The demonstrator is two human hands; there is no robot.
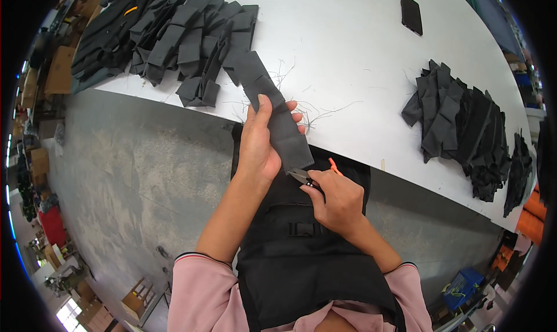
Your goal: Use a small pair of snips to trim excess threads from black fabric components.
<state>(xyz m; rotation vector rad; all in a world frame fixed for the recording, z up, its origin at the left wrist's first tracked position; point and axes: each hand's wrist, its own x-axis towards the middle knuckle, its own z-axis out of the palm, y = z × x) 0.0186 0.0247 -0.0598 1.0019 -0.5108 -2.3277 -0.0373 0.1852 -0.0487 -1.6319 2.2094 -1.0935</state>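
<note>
My left hand (pixel 258 143) is wrapped round a long strip of dark grey fabric (pixel 287 136), thumb on top and fingertips showing past its right side. The strip slants toward me, and its far end reaches the pile on the table. In my right hand (pixel 341 200) are small thread snips (pixel 297 174) with metal blades and an orange part (pixel 335 165) sticking out beyond the fingers. The blade tips are beside the strip's near end, at its corner; whether they touch the fabric I cannot tell. Both hands are over my black apron (pixel 313 274), just off the table edge.
The white table (pixel 336 53) bears a heap of folded dark strips (pixel 194 39) at left and more bundles (pixel 458 123) at right. Loose thread ends (pixel 310 114) lie near the front edge. A black phone (pixel 411 14) rests at the back. A blue crate (pixel 464 287) stands lower right.
</note>
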